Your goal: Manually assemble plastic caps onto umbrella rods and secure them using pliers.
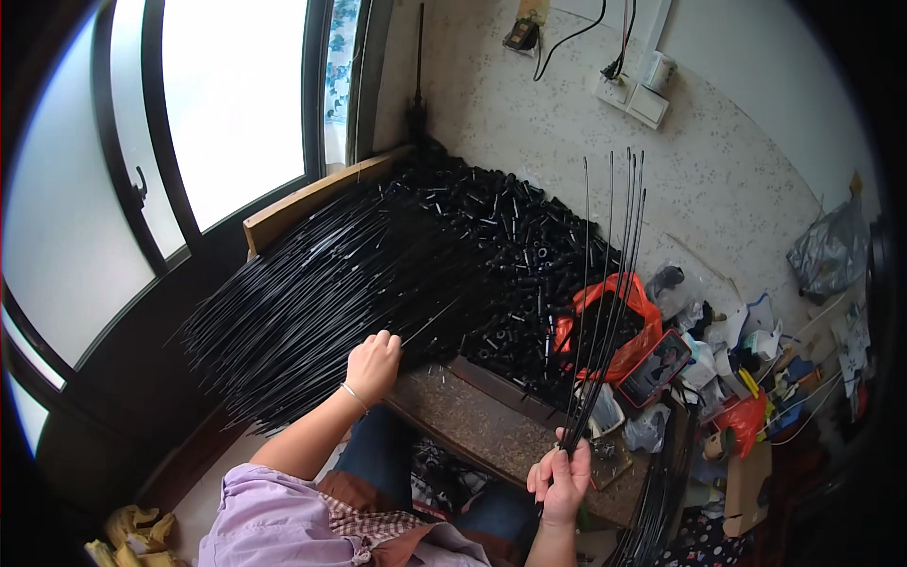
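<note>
Right hand (561, 479), grip clamped on a small bundle of thin black rods (609, 283) held upright above the desk (491, 425). Left hand (372, 365), fingers curled shut, reaches into the large pile of black rods (312, 293); black tubes (515, 246) lie heaped just beyond.

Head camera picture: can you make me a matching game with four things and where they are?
Things:
1. right hand
2. left hand
3. orange bag
4. white wall socket

Places:
A. up on the speckled wall
B. reaching into the big heap of thin black rods
C. lying beside the pile of small black tubes
D. gripping a small bunch of rods that fans upward

Pairs: 1-D, 2-B, 3-C, 4-A
</note>
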A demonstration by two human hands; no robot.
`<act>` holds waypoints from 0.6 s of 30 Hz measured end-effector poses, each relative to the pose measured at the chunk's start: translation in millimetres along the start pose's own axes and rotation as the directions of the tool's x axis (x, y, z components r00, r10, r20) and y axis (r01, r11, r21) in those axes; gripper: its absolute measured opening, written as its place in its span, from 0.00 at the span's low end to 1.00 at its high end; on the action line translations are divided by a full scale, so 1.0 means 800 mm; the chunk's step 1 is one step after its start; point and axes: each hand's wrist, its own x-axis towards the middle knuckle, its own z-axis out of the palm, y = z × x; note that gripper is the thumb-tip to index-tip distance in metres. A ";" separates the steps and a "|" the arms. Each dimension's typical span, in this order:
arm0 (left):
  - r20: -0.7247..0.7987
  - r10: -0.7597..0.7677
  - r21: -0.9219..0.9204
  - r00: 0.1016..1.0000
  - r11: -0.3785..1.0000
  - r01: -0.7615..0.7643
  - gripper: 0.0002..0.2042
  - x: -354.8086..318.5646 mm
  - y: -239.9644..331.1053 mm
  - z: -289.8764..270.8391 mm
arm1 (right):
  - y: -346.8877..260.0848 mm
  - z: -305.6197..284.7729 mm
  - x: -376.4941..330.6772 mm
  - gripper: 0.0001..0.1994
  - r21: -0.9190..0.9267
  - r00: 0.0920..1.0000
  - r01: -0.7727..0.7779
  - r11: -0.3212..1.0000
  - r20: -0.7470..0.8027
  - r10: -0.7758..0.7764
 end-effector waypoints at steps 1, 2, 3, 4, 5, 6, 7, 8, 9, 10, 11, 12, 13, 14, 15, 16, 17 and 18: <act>-0.096 -0.043 -0.065 0.994 0.997 0.037 0.05 0.009 -0.002 -0.003 | 0.004 -0.001 -0.002 0.14 -0.006 1.000 -0.008 1.000 -0.016 0.008; -0.040 -0.129 -0.123 0.991 0.985 0.123 0.07 0.020 0.005 -0.018 | 0.007 -0.005 -0.006 0.14 -0.016 0.999 -0.020 1.000 -0.038 0.019; 0.022 -0.207 -0.177 0.978 0.962 0.208 0.08 0.035 0.012 -0.035 | 0.010 -0.006 -0.008 0.13 -0.028 0.996 -0.045 0.999 -0.077 0.043; -0.116 -0.182 -0.310 0.976 0.941 0.139 0.10 0.048 0.010 -0.036 | 0.014 -0.007 -0.011 0.12 -0.041 0.992 -0.084 0.996 -0.100 0.080; -0.186 -0.116 -0.364 0.976 0.930 0.042 0.10 0.062 0.013 -0.047 | 0.016 -0.008 -0.014 0.12 -0.055 0.985 -0.126 0.990 -0.129 0.118; -0.131 -0.120 -0.570 0.984 0.821 0.024 0.09 0.079 0.020 -0.060 | 0.018 -0.008 -0.017 0.12 -0.065 0.977 -0.155 0.986 -0.157 0.143; -0.070 -0.102 -0.747 0.992 0.665 0.016 0.09 0.094 0.033 -0.075 | 0.019 -0.009 -0.019 0.12 -0.058 0.977 -0.157 0.986 -0.159 0.146; 0.114 -0.103 -0.908 0.988 0.393 0.146 0.10 0.107 0.052 -0.098 | 0.020 -0.010 -0.019 0.12 -0.063 0.974 -0.159 0.985 -0.172 0.146; 0.295 -0.042 -0.950 0.955 0.092 0.298 0.11 0.116 0.072 -0.118 | 0.019 -0.010 -0.018 0.12 -0.066 0.971 -0.161 0.985 -0.188 0.146; 0.277 0.035 -0.958 0.960 -0.066 0.279 0.11 0.122 0.089 -0.121 | 0.019 -0.012 -0.017 0.11 -0.080 0.969 -0.161 0.984 -0.202 0.142; 0.283 0.058 -0.956 0.958 -0.063 0.286 0.11 0.120 0.108 -0.121 | 0.023 -0.017 -0.015 0.12 -0.089 0.976 -0.143 0.986 -0.181 0.125; 0.314 0.092 -0.916 0.945 -0.232 0.327 0.12 0.112 0.133 -0.119 | 0.026 -0.014 -0.011 0.13 -0.129 0.981 -0.066 0.990 -0.192 0.040; 0.346 0.132 -0.842 0.929 -0.392 0.370 0.12 0.105 0.158 -0.111 | 0.031 -0.014 -0.007 0.13 -0.172 0.978 0.008 0.985 -0.204 -0.043; 0.466 0.228 -0.748 0.855 -0.416 0.518 0.13 0.090 0.179 -0.108 | 0.041 -0.026 -0.006 0.13 -0.171 0.974 0.015 0.985 -0.219 -0.053; 0.568 0.322 -0.631 0.758 -0.421 0.652 0.13 0.073 0.197 -0.105 | 0.056 -0.041 -0.003 0.15 -0.393 0.966 0.161 0.906 -0.127 -0.226; 0.592 0.450 -0.557 0.669 -0.372 0.743 0.14 0.058 0.206 -0.087 | 0.063 -0.049 -0.003 0.18 -0.578 0.932 0.300 0.759 0.006 -0.364; 0.603 0.559 -0.481 0.568 -0.313 0.819 0.14 0.051 0.211 -0.076 | 0.058 -0.041 -0.009 0.18 -0.574 0.932 0.300 0.762 0.006 -0.362; 0.607 0.554 -0.481 0.569 -0.314 0.818 0.14 0.048 0.216 -0.070 | 0.050 -0.026 -0.018 0.21 -0.383 0.986 0.120 0.916 -0.063 -0.156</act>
